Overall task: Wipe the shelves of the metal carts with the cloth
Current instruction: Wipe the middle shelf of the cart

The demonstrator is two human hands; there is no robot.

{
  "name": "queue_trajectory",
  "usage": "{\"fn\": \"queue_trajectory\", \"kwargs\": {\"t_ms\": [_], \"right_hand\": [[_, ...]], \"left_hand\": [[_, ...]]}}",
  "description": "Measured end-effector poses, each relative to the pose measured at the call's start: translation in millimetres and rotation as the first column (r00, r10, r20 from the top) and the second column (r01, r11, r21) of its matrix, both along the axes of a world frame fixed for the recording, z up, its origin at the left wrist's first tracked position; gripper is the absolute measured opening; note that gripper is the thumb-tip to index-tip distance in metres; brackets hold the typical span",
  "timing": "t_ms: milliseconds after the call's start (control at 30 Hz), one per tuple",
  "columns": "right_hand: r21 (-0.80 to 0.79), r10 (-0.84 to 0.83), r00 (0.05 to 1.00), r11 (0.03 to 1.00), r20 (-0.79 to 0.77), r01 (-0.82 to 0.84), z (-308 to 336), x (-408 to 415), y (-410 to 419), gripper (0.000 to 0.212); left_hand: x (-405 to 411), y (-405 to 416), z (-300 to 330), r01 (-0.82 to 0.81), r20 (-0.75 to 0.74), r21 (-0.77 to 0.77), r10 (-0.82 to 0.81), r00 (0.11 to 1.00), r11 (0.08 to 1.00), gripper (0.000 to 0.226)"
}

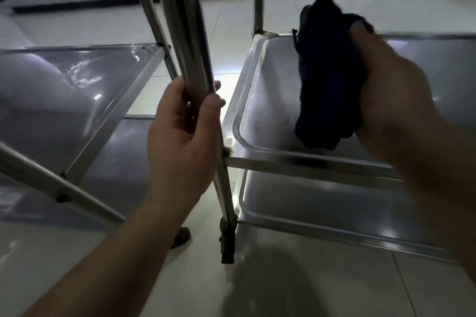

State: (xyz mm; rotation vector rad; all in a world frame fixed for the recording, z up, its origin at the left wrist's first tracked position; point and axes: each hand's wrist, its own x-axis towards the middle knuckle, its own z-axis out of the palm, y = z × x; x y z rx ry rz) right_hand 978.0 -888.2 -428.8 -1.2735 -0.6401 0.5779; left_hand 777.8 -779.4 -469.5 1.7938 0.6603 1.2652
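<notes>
Here no writing shows; right hand [391, 100] grips dark cloth [329, 80].

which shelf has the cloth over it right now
The upper shelf of the right-hand cart: the right hand holds the dark cloth over it. The shelf below and the left cart's shelves have none.

No readable text, labels, brand marks, nos. or signs anywhere in view.
</notes>
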Motion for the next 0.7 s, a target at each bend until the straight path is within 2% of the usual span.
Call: {"fn": "queue_trajectory", "kwargs": {"t_ms": [67,133,167,233,267,333,400,467,533,600,633,700], "right_hand": [[-0.186,0.095,0.954,0.982,0.285,-0.042,-6,-13,10,0.02],[-0.372,0.327,0.802,0.917,0.5,-0.142,-21,-28,21,0.025],[-0.473,0.448,0.687,0.864,0.572,-0.17,-27,-35,25,0.027],[-0.641,0.656,0.425,0.74,0.624,-0.201,-36,-42,36,0.031],[-0.691,0.713,0.331,0.693,0.617,-0.206,-39,-42,43,0.033],[-0.749,0.766,0.263,0.637,0.587,-0.184,-42,-36,60,0.04],[-0.777,0.778,0.228,0.619,0.585,-0.118,-46,-28,80,0.046],[-0.776,0.759,0.238,0.63,0.605,-0.037,-47,-19,106,0.05],[-0.769,0.722,0.312,0.638,0.618,0.046,-47,-2,132,0.051],[-0.772,0.658,0.457,0.625,0.599,0.112,-43,24,151,0.052],[-0.777,0.622,0.512,0.609,0.592,0.158,-42,42,160,0.053],[-0.804,0.597,0.551,0.521,0.583,0.286,-39,75,172,0.055]], "left_hand": [[-1,2,3,0.006,-0.009,0.023,-0.006,1.0,1.0,0.011],[-3,5,4,-0.006,-0.025,0.03,0.006,1.0,1.0,0.015],[-4,7,5,-0.01,-0.03,0.032,0.011,1.0,0.999,0.018],[-5,7,5,-0.015,-0.045,0.057,0.018,0.999,0.998,0.022],[-5,7,4,-0.02,-0.047,0.073,0.024,0.999,0.997,0.023],[-4,7,2,-0.047,-0.037,0.097,0.051,0.998,0.994,0.023],[-1,7,2,-0.078,-0.025,0.117,0.081,0.996,0.99,0.023],[0,7,1,-0.091,-0.034,0.135,0.096,0.995,0.987,0.022],[1,7,3,-0.089,-0.044,0.147,0.096,0.994,0.985,0.021],[0,7,4,-0.09,-0.043,0.156,0.098,0.994,0.984,0.02],[0,7,4,-0.093,-0.049,0.163,0.102,0.994,0.982,0.019],[1,8,5,-0.092,-0.063,0.164,0.104,0.993,0.982,0.018]]}}
